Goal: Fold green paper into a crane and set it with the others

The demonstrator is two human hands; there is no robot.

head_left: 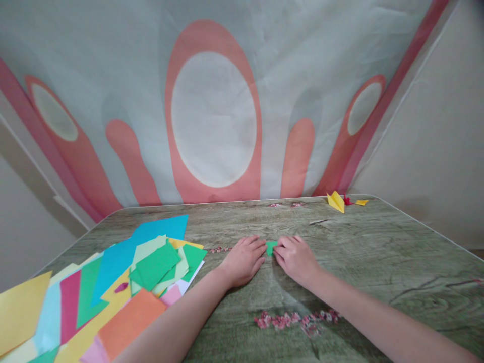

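Note:
A small green folded paper [271, 247] lies on the wood-patterned table [378, 262] between my two hands. My left hand [244, 260] rests palm down just left of it, fingers curled and pressed together at the paper's left edge. My right hand [295, 257] sits to its right, fingertips pinched on the paper's right edge. Most of the paper is hidden under my fingers.
A spread of coloured paper sheets [113, 282] covers the table's left side. A yellow folded paper [336, 201], a small red piece [347, 200] and a yellow scrap [361, 202] lie at the far right edge. A patterned cloth [214, 116] hangs behind the table.

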